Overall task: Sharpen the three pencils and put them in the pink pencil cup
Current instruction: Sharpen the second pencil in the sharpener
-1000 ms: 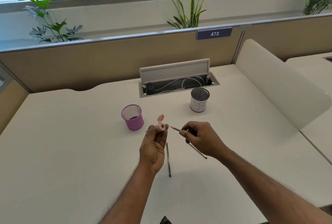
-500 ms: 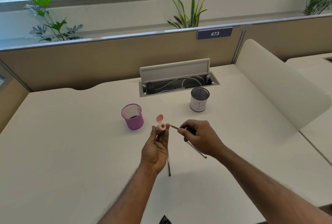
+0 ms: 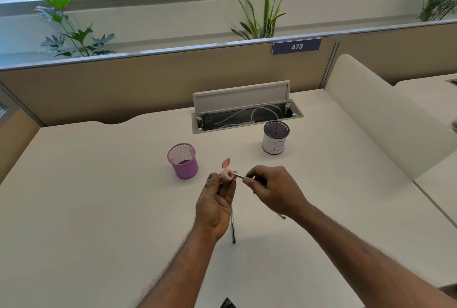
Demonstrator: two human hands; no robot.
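Note:
My left hand (image 3: 215, 205) holds a small pink sharpener (image 3: 226, 174) with its lid flipped up, above the middle of the white desk. My right hand (image 3: 274, 190) pinches a grey pencil (image 3: 239, 175) whose tip sits in the sharpener's hole; the pencil's back end pokes out below my wrist. Another grey pencil (image 3: 233, 230) lies flat on the desk under my left hand, partly hidden by it. The pink mesh pencil cup (image 3: 183, 161) stands upright just left of the sharpener. A third pencil is not visible.
A white cup marked "B" (image 3: 275, 141) stands back right. Behind it an open cable tray (image 3: 247, 116) is sunk in the desk. A cream divider panel (image 3: 385, 115) rises along the right side. A dark object (image 3: 227, 304) peeks in at the near edge.
My right hand moved the pencil left until its tip entered the sharpener. My left hand turned the sharpener slightly toward the pencil.

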